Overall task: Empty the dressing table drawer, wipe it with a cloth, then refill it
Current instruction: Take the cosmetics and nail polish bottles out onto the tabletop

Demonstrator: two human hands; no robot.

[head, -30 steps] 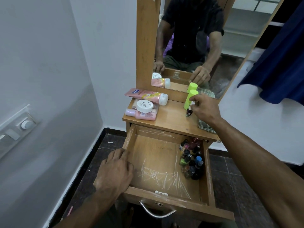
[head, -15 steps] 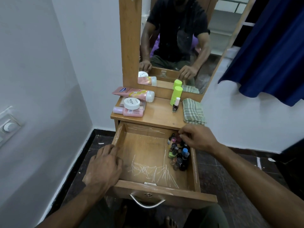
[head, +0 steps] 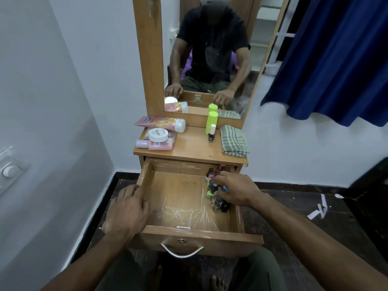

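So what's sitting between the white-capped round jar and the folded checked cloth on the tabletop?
In the head view, a small dark nail polish bottle stands between the jar and the cloth, with a lime-green bottle just behind it.

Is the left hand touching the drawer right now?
Touching. The head view shows the left hand lying on the drawer's left side wall near the front corner, fingers draped over its top edge with no gap visible.

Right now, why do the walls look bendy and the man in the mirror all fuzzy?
In the head view, the wide lens bows the wall and curtain at the edges; the mirror is smudged and the face is blurred; the right hand is slightly motion-blurred.
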